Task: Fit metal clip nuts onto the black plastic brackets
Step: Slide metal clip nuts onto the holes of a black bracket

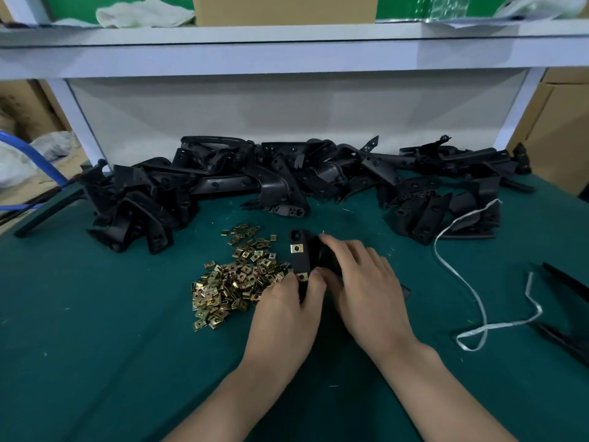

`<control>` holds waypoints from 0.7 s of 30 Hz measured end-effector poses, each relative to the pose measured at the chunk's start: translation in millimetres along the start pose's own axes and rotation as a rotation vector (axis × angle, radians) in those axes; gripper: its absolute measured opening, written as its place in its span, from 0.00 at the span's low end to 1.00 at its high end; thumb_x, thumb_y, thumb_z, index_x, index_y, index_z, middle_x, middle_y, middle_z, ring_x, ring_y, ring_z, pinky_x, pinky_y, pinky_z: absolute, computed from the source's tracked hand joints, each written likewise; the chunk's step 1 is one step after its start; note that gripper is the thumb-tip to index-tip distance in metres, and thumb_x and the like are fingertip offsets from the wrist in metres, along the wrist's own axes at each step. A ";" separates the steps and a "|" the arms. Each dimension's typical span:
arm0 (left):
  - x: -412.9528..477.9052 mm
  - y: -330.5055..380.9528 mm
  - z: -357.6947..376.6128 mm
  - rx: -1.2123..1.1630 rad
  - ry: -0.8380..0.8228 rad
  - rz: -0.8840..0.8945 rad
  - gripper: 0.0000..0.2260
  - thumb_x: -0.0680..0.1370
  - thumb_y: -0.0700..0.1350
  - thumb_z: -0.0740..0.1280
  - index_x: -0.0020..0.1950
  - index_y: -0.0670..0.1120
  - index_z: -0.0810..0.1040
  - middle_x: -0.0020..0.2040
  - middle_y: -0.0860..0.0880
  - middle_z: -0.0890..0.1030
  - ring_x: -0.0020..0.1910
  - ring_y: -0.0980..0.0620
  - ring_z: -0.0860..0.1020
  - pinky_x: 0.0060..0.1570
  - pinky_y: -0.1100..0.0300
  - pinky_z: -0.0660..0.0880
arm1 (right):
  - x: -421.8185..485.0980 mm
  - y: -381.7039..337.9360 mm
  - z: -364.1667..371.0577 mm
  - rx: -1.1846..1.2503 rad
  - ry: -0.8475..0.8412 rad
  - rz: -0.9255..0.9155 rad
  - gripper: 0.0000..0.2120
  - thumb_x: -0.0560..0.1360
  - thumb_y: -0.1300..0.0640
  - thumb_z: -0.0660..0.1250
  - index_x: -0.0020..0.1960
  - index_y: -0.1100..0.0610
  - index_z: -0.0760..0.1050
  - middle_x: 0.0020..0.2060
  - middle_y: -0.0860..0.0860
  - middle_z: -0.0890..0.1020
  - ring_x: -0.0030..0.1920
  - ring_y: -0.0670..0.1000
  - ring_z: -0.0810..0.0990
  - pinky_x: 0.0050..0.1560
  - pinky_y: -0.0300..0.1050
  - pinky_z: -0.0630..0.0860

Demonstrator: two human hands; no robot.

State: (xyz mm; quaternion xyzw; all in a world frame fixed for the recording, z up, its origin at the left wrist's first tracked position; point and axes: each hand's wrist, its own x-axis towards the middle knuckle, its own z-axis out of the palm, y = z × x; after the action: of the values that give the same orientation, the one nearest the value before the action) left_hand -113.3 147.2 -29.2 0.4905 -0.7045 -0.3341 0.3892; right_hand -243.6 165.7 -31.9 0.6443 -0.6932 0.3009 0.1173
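- The bench has a dark green top that fills the lower part of the view.
- A white shelf runs across above the back of the bench. It carries a cardboard box and, to the left of the box, a crumpled white cloth.
- A heap of black brackets lies along the back of the bench, stretching from the left side almost to the right edge.
- Long black parts lie at the right edge of the bench, partly out of view.
- A white strap snakes loosely over the bench to the right of the hands. Its far end lies against the right end of the heap.
- The right hand lies over the right side of the held bracket, its fingers curled down onto it.
- The left hand grips the near end of the same bracket, with thumb and fingers closed on it just beside the lower clip nut.
- A pile of clip nuts, brass-coloured, sits on the bench just left of the hands. Its right edge touches the left hand's fingers.
- The held bracket is at the middle of the bench between the two hands. Its far end points toward the heap.
- Two clip nuts are fitted on the left edge of the held bracket: an upper clip nut partway along, and a lower clip nut at the near end by the left thumb.
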 end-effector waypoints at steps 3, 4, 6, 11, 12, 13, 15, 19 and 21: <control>0.3 -0.1 -0.1 -0.022 -0.001 -0.008 0.17 0.80 0.55 0.62 0.36 0.47 0.73 0.30 0.49 0.80 0.30 0.52 0.77 0.36 0.48 0.74 | -0.8 0.1 -0.7 0.004 -0.005 0.006 0.21 0.80 0.49 0.65 0.71 0.51 0.70 0.55 0.49 0.80 0.52 0.53 0.78 0.53 0.49 0.75; 0.1 0.2 -0.2 -0.041 -0.004 -0.018 0.17 0.79 0.57 0.61 0.36 0.47 0.74 0.30 0.49 0.80 0.29 0.52 0.77 0.35 0.48 0.74 | -1.1 0.3 -1.2 0.005 -0.013 0.010 0.21 0.80 0.49 0.64 0.72 0.51 0.70 0.55 0.49 0.79 0.52 0.53 0.78 0.53 0.49 0.74; -1.0 0.9 -0.7 -0.070 -0.017 -0.026 0.17 0.77 0.61 0.61 0.38 0.50 0.74 0.31 0.51 0.81 0.29 0.53 0.78 0.33 0.49 0.76 | -1.3 0.9 -2.5 0.016 -0.028 0.024 0.21 0.81 0.49 0.62 0.73 0.50 0.68 0.57 0.49 0.79 0.53 0.53 0.77 0.54 0.47 0.73; -2.9 -1.2 -0.9 -0.079 -0.050 -0.026 0.18 0.72 0.69 0.61 0.45 0.56 0.76 0.34 0.56 0.81 0.33 0.56 0.79 0.35 0.53 0.77 | -0.1 1.2 -6.5 0.059 -0.022 0.064 0.22 0.81 0.46 0.59 0.74 0.50 0.67 0.57 0.49 0.78 0.53 0.53 0.76 0.53 0.48 0.71; -2.9 -1.6 -1.1 -0.070 -0.049 -0.017 0.18 0.72 0.69 0.60 0.45 0.56 0.76 0.34 0.56 0.81 0.33 0.56 0.79 0.35 0.53 0.77 | -0.2 0.9 -7.0 0.061 -0.027 0.064 0.22 0.81 0.46 0.59 0.74 0.51 0.68 0.57 0.50 0.78 0.53 0.54 0.76 0.53 0.48 0.71; -3.1 -1.8 -1.3 -0.061 -0.048 -0.008 0.17 0.72 0.69 0.60 0.46 0.56 0.76 0.34 0.56 0.81 0.33 0.56 0.79 0.34 0.54 0.76 | -0.2 0.4 -7.4 0.062 -0.031 0.065 0.22 0.81 0.46 0.59 0.74 0.51 0.68 0.57 0.50 0.78 0.54 0.54 0.76 0.53 0.49 0.71; -3.4 -2.0 -1.5 -0.054 -0.052 0.007 0.17 0.73 0.68 0.60 0.46 0.56 0.75 0.33 0.56 0.81 0.31 0.57 0.77 0.32 0.56 0.73 | 0.0 -0.3 -8.8 0.062 -0.040 0.072 0.23 0.81 0.46 0.57 0.74 0.51 0.68 0.57 0.50 0.79 0.54 0.54 0.76 0.54 0.49 0.71; -3.2 -3.4 -1.7 -0.033 -0.051 0.040 0.13 0.76 0.64 0.62 0.44 0.55 0.74 0.30 0.58 0.78 0.27 0.58 0.73 0.30 0.61 0.66 | -0.3 -1.6 -10.7 0.050 -0.060 0.081 0.24 0.80 0.45 0.54 0.74 0.51 0.68 0.57 0.51 0.79 0.55 0.55 0.77 0.55 0.50 0.71; -3.2 -3.6 -1.2 -0.001 -0.042 0.061 0.11 0.77 0.62 0.62 0.44 0.55 0.73 0.29 0.59 0.76 0.26 0.57 0.72 0.28 0.61 0.65 | -0.3 -1.8 -10.3 0.038 -0.067 0.081 0.24 0.80 0.45 0.55 0.74 0.51 0.68 0.57 0.51 0.79 0.54 0.54 0.77 0.55 0.50 0.72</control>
State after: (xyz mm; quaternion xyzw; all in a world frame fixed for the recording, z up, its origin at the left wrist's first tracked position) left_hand -110.0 149.0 -32.4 0.4617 -0.7268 -0.3325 0.3846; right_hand -244.1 171.8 -23.5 0.6276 -0.7164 0.2966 0.0697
